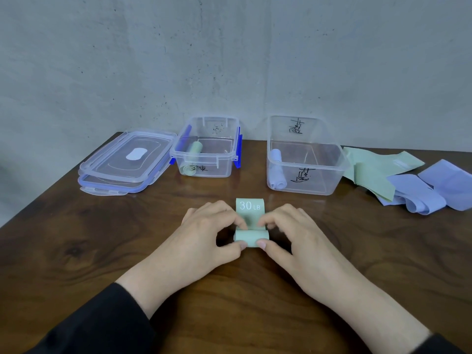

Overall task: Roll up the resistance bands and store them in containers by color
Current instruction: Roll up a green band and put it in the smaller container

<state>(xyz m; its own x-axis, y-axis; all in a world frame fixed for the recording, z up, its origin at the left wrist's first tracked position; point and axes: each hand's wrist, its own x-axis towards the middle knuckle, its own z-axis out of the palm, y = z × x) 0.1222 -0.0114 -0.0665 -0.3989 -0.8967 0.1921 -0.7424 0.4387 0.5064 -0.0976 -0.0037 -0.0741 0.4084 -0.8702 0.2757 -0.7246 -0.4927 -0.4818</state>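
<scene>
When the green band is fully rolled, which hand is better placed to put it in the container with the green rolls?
Probably the left hand: the container with green rolls stands to the far left of the green band, on that hand's side. The right hand would have to cross over.

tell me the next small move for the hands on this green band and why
Probably roll forward once more: both hands, left and right, pinch the pale green rubber resistance band mid-roll, and its flat "30 LB" tail is not yet wound on the dark wooden table.
</scene>
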